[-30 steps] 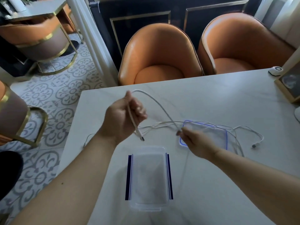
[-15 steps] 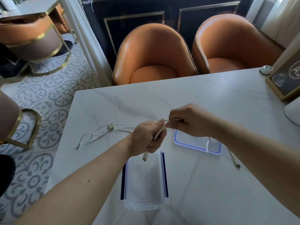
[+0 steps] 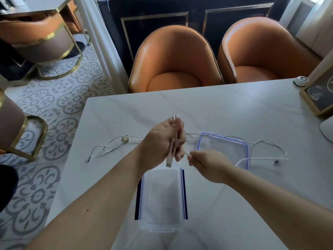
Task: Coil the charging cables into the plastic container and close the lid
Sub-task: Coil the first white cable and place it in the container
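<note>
My left hand is closed around folded loops of a white charging cable; its USB plug hangs below the fist and a loop end sticks out above. My right hand pinches the same cable just right of the left hand. The cable's free length trails right over the clear lid with a blue seal, ending in a small plug on the table. The open clear plastic container with dark blue side clips sits under my hands, near the front edge. A second white cable lies loose at the left.
The white marble table has its left edge close to the second cable. A framed board and a small white round device stand at the far right. Two orange chairs sit behind the table.
My left hand has turned upright with more cable folded in it. My right hand moved down and right, away from the left, drawing out the cable. The view shifted slightly.
</note>
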